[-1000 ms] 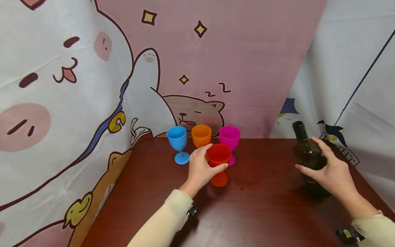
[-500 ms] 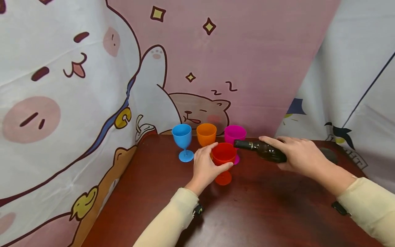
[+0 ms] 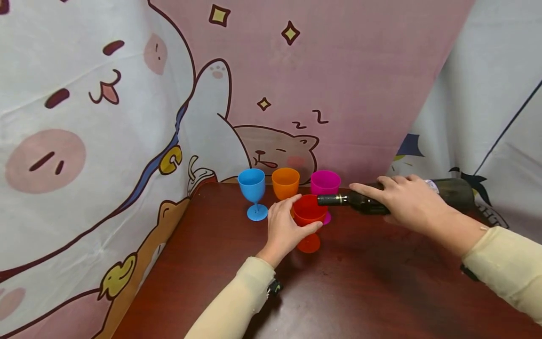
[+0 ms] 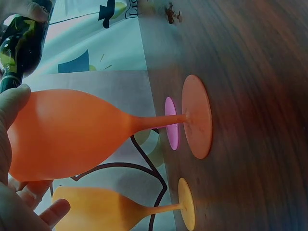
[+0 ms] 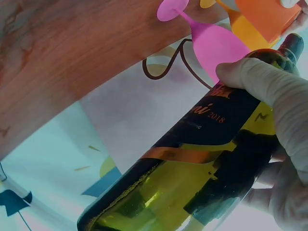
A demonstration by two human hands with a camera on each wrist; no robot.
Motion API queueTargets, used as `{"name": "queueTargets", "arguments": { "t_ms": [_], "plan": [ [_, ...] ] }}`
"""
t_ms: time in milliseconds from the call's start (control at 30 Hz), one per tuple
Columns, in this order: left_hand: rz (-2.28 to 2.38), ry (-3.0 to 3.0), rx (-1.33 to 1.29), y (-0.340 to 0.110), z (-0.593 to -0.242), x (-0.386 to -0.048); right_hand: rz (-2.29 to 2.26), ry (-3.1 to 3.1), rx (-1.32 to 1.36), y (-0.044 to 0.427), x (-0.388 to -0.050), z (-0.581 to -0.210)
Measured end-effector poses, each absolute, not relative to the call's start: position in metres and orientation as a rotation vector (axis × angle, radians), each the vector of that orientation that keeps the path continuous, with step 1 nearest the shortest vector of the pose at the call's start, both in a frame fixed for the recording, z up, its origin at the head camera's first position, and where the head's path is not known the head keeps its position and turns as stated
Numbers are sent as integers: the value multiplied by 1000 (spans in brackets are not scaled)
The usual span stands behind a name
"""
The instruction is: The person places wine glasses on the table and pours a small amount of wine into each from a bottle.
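My left hand (image 3: 288,226) holds the red goblet (image 3: 310,214) by its bowl, thumb on the near side and fingers round the left. The goblet's foot stands on the table, as the left wrist view also shows. In my right hand (image 3: 408,202) is a dark green wine bottle (image 5: 192,159), gripped round its body and tipped nearly level. Its neck (image 3: 332,200) points left, with the mouth over the right rim of the red goblet. Whether liquid flows cannot be made out. Behind stand a magenta goblet (image 3: 325,181), partly hidden, and an orange goblet (image 3: 285,183).
A blue goblet (image 3: 252,186) stands upright at the back left of the dark wooden table (image 3: 203,273). Cloth with cartoon animals (image 3: 364,84) hangs right behind the table's back edge and along both sides.
My right hand has lifted the bottle from the right side of the table, carried it left and tipped it over the red goblet. The left hand keeps its hold; the view shifts slightly.
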State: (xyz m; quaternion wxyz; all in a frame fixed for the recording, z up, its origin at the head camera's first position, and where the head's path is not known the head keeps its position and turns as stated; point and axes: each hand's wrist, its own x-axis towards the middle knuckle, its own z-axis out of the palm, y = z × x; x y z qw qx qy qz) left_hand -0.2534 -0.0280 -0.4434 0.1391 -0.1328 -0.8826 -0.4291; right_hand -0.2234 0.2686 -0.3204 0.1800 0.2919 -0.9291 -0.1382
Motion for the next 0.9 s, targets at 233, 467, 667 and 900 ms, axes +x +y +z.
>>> {"name": "queueTargets", "arguments": {
  "t_ms": [233,467,667,900],
  "plan": [
    [-1244,-2548,-383,-28,-444,-253,-471,-2598,851,266,-225,-314],
    [-1255,-2547,-376,-28,-446,-254,-495,-2577,857,265,-225,-309],
    [-1252,-2547,-382,-28,-445,-252,-504,-2560,859,268,-224,-306],
    [-1252,-2554,-379,-29,-444,-251,-521,-2541,869,270,-221,-300]
  ]
}}
